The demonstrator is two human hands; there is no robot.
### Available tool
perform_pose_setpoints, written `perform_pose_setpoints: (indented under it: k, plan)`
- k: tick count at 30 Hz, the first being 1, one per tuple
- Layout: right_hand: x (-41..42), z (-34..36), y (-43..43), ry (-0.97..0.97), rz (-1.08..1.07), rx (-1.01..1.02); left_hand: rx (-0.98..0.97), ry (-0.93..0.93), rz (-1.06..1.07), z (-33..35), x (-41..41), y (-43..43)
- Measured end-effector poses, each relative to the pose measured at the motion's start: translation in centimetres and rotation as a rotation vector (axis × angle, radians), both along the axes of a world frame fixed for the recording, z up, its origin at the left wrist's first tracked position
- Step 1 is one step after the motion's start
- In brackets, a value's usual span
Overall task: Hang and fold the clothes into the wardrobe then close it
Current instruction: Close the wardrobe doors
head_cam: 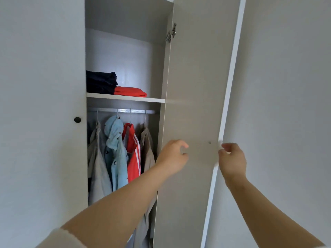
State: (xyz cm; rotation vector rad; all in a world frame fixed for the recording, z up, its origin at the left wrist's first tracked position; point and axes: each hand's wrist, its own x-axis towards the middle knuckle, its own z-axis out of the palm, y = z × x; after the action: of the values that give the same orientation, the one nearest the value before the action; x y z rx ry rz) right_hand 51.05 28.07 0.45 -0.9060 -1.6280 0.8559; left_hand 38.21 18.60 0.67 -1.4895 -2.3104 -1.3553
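Grey door [197, 86] ajar, right hand [232, 160] pinching its edge, left hand [172, 156] released, hung clothes [115, 154] behind.

You are standing in a home, in what looks like a bedroom, facing a tall wardrobe [125, 56] that fills the left and centre of the frame. Its pale grey open door [193, 104] stands out at centre, and a closed door [41, 104] with a black knob [77, 119] sits at left. Inside, a shelf [125, 99] carries folded clothes [129, 91], and below it a rail [123, 111] holds a row of hanging jackets [133, 158]. A plain white wall [286, 86] runs down the right.
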Motion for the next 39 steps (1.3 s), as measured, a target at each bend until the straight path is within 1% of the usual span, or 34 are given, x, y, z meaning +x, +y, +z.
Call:
perform_pose_setpoints:
  k: [1, 4, 6, 8, 10, 12, 14, 16, 19, 22, 26, 28, 30, 32, 35, 37, 39]
  plan:
    - [-0.1, 0.0, 0.6, -0.016, 0.028, -0.024, 0.010, -0.019, -0.006, 0.0, -0.1, 0.4]
    - [-1.2, 0.0, 2.0, -0.023, 0.223, -0.144, 0.019, -0.051, -0.025, -0.2, -0.9, 0.9]
    - [-1.8, -0.2, 2.6, 0.035, 0.240, -0.174, 0.026, -0.068, -0.022, -0.4, -1.9, 0.7]
    - [-1.9, -0.5, 2.5, 0.083, 0.240, -0.147, 0.058, -0.088, -0.017, -0.5, -2.9, 0.2]
    - [-1.9, -0.3, 2.1, 0.128, 0.285, -0.121, 0.091, -0.091, -0.014, -0.4, -4.1, -0.3]
    - [-2.0, -0.2, 1.4, 0.218, 0.392, -0.197, 0.128, -0.096, -0.023, -0.5, -5.2, -0.9]
    - [-2.9, 0.0, 0.6, 0.255, 0.498, -0.283, 0.169, -0.090, -0.036, -0.5, -6.1, -1.8]
    - [-4.6, 0.0, -0.8, 0.198, 0.582, -0.291, 0.193, -0.047, -0.021, -0.3, -7.1, -3.0]
    - [-8.7, 0.1, -3.4, 0.060, 0.693, -0.194, 0.281, 0.002, 0.067, 0.4, -9.5, -5.5]
    - [-13.8, 0.4, -6.2, 0.017, 0.800, -0.160, 0.337, 0.071, 0.165, 1.2, -12.7, -8.8]
    - [-21.7, 0.8, -10.0, -0.074, 0.915, -0.091, 0.376, 0.183, 0.359, 1.5, -18.3, -13.2]
    - [-25.8, 0.7, -11.4, -0.100, 0.917, -0.075, 0.397, 0.222, 0.466, 1.6, -21.7, -15.2]
    - [-30.0, 0.6, -12.3, -0.120, 0.875, -0.048, 0.363, 0.255, 0.554, 1.7, -25.3, -16.8]
    - [-33.9, 0.6, -12.9, -0.147, 0.816, 0.018, 0.278, 0.295, 0.592, 2.2, -28.8, -17.6]
    - [-38.8, 0.7, -13.0, -0.246, 0.718, 0.108, 0.071, 0.407, 0.539, 2.6, -33.9, -17.6]
    - [-41.2, 0.7, -12.7, -0.292, 0.675, 0.101, -0.080, 0.491, 0.518, 2.6, -36.9, -17.1]
    - [-43.0, 0.9, -12.4, -0.295, 0.668, 0.072, -0.188, 0.518, 0.527, 2.4, -39.6, -16.0]
